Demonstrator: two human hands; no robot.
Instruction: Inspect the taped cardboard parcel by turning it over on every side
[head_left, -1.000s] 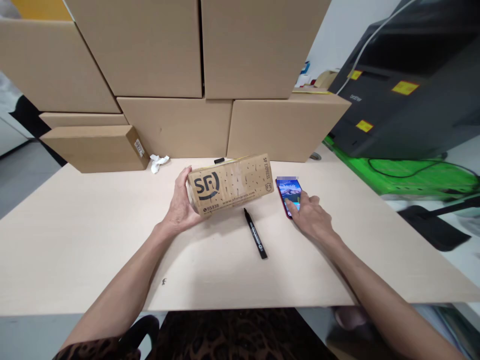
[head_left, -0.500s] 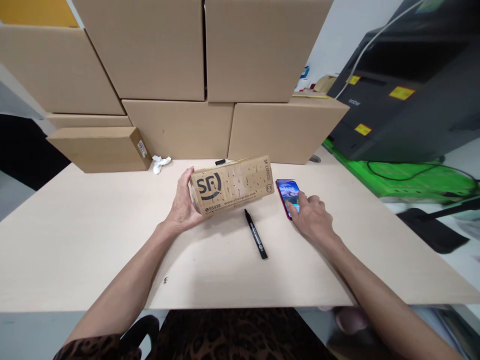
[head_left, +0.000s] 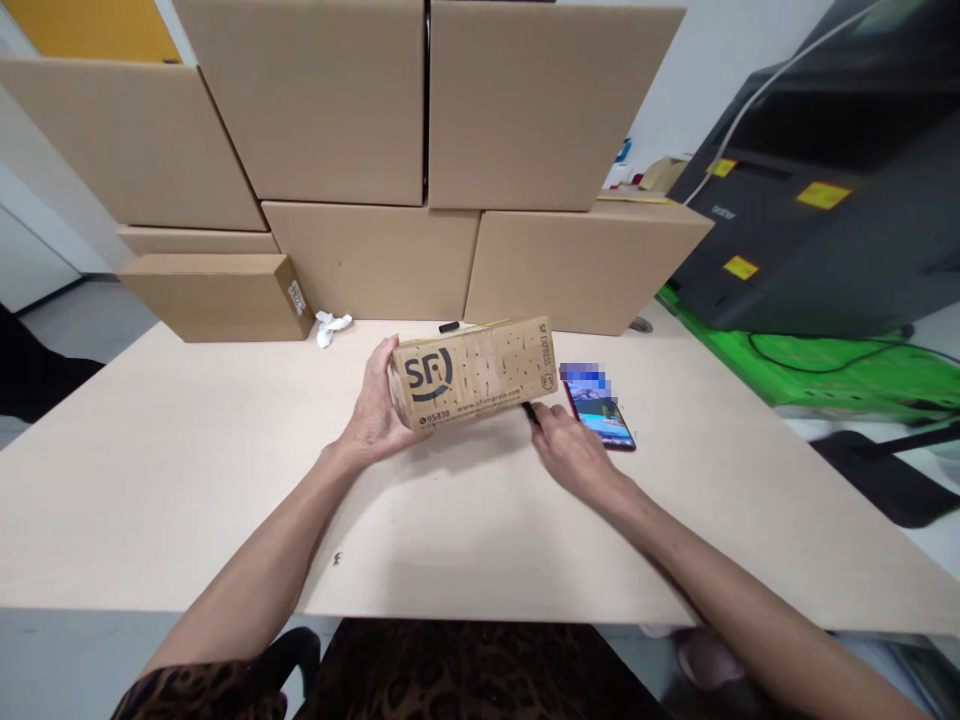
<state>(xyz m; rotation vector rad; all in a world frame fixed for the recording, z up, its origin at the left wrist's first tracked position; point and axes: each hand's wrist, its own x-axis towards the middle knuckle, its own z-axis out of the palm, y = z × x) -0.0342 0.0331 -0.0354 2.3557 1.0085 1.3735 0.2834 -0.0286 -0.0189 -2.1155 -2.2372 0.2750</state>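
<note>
A small cardboard box point(head_left: 487, 372) printed with "SF" is tilted above the table, its left end gripped by my left hand point(head_left: 377, 415). The fingers wrap behind it and the thumb lies underneath. Close to the box's lower right corner, my right hand point(head_left: 570, 447) is closed round a black marker pen point(head_left: 532, 412); only its dark end shows, the rest covered by the hand. Just right of that hand a smartphone point(head_left: 616, 432) with a lit screen and red edge lies flat on the table.
Large cardboard boxes point(head_left: 345, 105) are stacked along the table's back edge. A flatter carton point(head_left: 225, 300) stands at back left, beside crumpled white paper point(head_left: 331, 328). A black cap-like piece point(head_left: 449, 327) lies behind the held box. A dark grey printer point(head_left: 810, 230) stands at right.
My right hand has left the phone, moved left and picked up the marker pen from the table. The phone sits turned slightly. My left hand still holds the box in much the same pose.
</note>
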